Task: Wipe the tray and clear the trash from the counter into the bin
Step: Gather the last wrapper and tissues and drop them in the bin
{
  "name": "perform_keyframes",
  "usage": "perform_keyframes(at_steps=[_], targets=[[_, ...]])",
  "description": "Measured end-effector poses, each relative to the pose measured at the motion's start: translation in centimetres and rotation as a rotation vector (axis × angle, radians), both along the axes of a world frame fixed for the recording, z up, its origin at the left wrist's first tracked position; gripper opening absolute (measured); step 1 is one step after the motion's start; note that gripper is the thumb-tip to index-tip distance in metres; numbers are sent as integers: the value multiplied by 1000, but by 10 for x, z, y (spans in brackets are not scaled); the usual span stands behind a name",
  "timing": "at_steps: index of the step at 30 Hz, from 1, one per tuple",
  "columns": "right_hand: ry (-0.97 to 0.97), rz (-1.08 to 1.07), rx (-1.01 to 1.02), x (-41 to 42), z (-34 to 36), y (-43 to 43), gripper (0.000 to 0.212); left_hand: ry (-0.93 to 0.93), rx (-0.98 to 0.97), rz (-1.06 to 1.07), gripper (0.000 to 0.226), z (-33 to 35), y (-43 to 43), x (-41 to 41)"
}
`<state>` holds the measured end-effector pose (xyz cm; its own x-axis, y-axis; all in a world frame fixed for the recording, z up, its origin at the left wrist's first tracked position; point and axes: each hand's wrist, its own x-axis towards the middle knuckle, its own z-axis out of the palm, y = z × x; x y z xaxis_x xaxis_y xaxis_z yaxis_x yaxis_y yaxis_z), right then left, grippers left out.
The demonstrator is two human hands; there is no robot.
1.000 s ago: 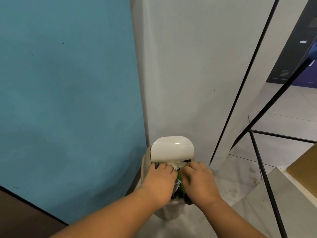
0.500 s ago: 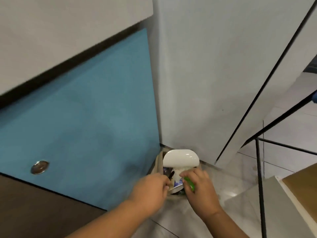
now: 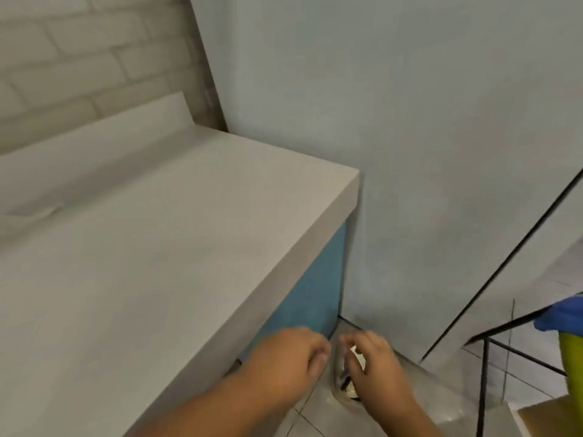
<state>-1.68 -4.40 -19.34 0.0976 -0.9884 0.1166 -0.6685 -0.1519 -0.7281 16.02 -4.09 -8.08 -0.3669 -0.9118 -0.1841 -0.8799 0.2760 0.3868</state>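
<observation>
While both hands hover low beside the counter (image 3: pixel 164 234), the bin (image 3: pixel 342 378) sits on the floor just under and between them, mostly hidden by the right hand (image 3: pixel 375 370). Left hand (image 3: pixel 284 357) loosely curled, empty. Right hand's grip cannot be told through motion blur. No legible writing.

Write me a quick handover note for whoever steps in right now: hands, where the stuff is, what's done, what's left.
Left hand: loosely curled beside the blue cabinet end, nothing visible in it.
Right hand: low over the bin, which it mostly hides; blur makes it unclear whether it holds anything.
Bin sits on the floor in the corner by the wall, with trash visible inside.
Counter: no trash on the visible part.
Tray: out of view, so its wiping cannot be confirmed.
Left: check the tray and the rest of the counter.
</observation>
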Motion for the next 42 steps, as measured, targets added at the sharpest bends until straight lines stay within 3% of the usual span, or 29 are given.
perform_keyframes(at_steps=[4,8,21,33,42], targets=[[-25,151,-35,25,60,-22,17,126,-145,198,27,73,1,41],[-8,312,-153,48,124,-48,22,123,-283,431,25,117,21,88],[85,811,-284,193,198,-45,25,91,-302,988,19,120,160,220],[149,922,-268,362,208,2,23,9,-297,972,23,119,202,359],[305,972,-260,428,200,-10,28,50,-295,930,24,114,184,433]])
